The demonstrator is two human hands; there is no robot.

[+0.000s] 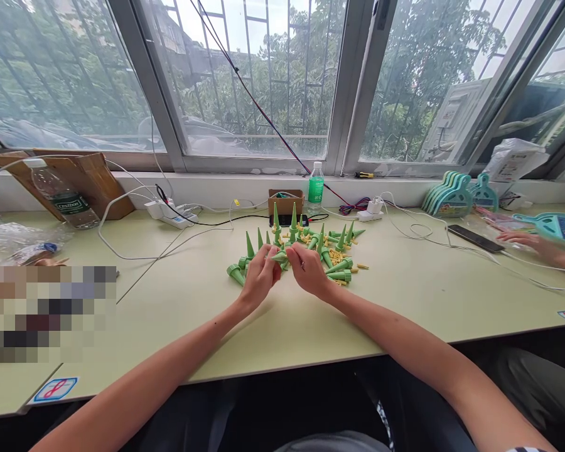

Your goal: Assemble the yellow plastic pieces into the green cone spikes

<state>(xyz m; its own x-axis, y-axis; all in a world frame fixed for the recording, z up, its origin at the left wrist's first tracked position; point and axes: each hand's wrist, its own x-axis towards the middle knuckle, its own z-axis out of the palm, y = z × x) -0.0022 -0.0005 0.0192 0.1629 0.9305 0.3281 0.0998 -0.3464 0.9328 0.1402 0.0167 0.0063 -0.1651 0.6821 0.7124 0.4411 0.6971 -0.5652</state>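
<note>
Head view. Middle of frame: left hand (261, 271) curled round green cone (279, 257), pinching it. Right hand (308, 269) just beside, fingers curled in tight; cannot tell what they pinch. More cones (236, 274) and yellow sticks (363, 267) on worktop (207, 320), around and past hands. To do it well: left hand keeps cone still, soft pinch, right fingertips come straight in, wrists clear so standing cones don't tip.

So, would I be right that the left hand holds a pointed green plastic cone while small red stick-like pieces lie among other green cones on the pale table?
Not quite: the small stick-like pieces are yellow, not red, as the head view shows. The left hand does hold a pointed green plastic cone, and the rest stands.
</note>
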